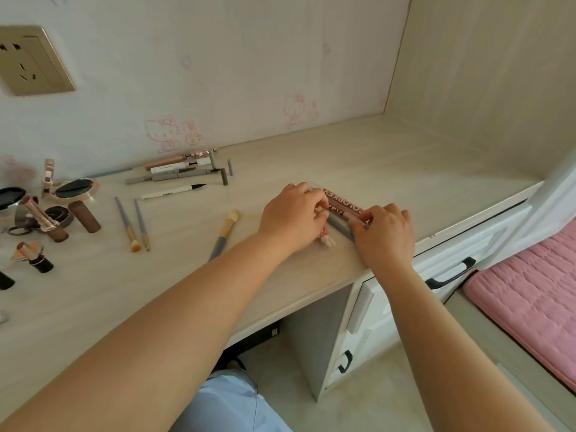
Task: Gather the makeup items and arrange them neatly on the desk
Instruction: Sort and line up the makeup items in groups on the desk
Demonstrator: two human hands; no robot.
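Both my hands meet over a brown makeup palette (343,204) with white lettering, lying near the right front edge of the pale wooden desk (389,157). My left hand (291,218) curls its fingers round the palette's left end. At the near right end, my right hand (381,236) pinches it. A small pink and white item (328,240) pokes out under my left hand. A grey-handled brush (225,233) lies just left of my left forearm. Two thinner brushes (134,224) lie further left, and several pens (180,173) lie by the wall.
Lipsticks (46,222), compacts (74,188) and a brown tube (84,216) crowd the desk's left side. A wall socket (31,59) is at upper left. White drawers with black handles (452,272) stand under the desk's right end, beside a pink mattress (530,294).
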